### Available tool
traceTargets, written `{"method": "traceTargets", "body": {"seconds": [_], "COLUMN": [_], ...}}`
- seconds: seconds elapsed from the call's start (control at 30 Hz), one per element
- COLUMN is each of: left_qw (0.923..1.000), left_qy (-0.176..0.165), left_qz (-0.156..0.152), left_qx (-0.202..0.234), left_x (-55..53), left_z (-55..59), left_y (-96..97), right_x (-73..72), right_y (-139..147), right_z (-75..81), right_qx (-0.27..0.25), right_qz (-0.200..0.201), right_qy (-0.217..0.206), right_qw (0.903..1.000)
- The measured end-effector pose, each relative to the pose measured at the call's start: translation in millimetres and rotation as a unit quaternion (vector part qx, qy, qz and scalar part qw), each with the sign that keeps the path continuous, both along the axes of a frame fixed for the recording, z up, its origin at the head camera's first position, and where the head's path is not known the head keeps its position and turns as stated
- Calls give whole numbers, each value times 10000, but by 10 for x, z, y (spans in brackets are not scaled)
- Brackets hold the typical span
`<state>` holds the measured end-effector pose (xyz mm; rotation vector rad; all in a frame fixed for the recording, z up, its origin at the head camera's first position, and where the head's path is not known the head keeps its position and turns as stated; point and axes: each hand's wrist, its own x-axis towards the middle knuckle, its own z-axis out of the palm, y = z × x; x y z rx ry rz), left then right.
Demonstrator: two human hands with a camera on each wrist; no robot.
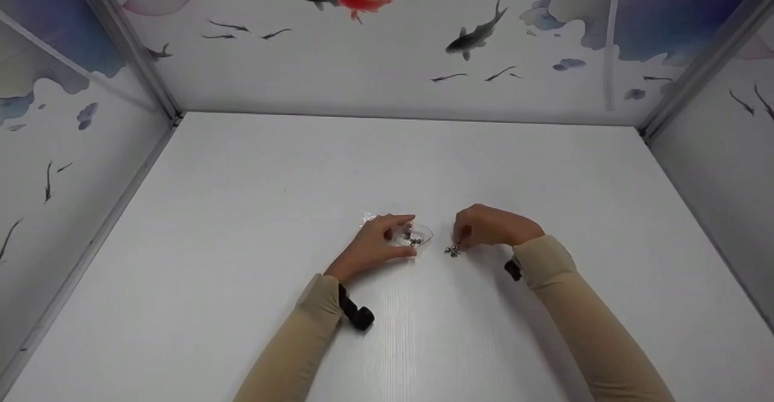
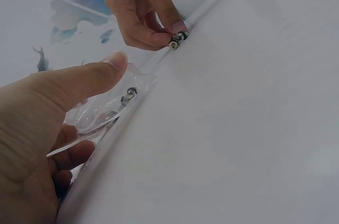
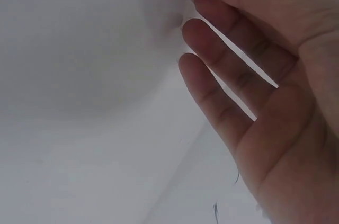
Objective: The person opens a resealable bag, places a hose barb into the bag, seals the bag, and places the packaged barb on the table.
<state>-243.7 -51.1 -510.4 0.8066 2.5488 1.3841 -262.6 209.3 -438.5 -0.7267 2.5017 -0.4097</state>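
My left hand (image 1: 373, 243) grips a small clear plastic container (image 1: 426, 233) between thumb and fingers. Inside it lie several small shiny metal pieces (image 1: 413, 240), dark and silver. Just to its right, my right hand (image 1: 493, 226) bends down over a small cluster of similar metal fittings (image 1: 452, 250). In the left wrist view, the thumb and index finger of that hand pinch the metal fittings (image 2: 178, 39) close over the table. The right wrist view shows the palm and loosely bent fingers (image 3: 217, 97), while the fittings are out of its sight.
A crinkled piece of clear plastic (image 1: 367, 216) shows behind the left hand. The white table (image 1: 290, 166) is bordered by printed panels with fish (image 1: 478, 34) at the back and sides. Black wrist bands with cameras (image 1: 361, 317) sit at both sleeves.
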Motion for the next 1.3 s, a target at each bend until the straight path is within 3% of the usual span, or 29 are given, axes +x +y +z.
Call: {"method": "traceTargets", "body": {"seconds": [0.37, 1.3], "left_qw": [10000, 9998], "left_qy": [7, -191], "left_qz": [-8, 3], "left_qx": [-29, -11], "left_x": [8, 12], "left_z": [-23, 9], "left_y": [-5, -15], "right_x": [4, -56], "right_y": [-4, -207], "right_z": [25, 163], "right_qx": [-82, -723], "right_qz": [40, 624], "right_qy": [196, 937], "right_qw": [9998, 9910]}}
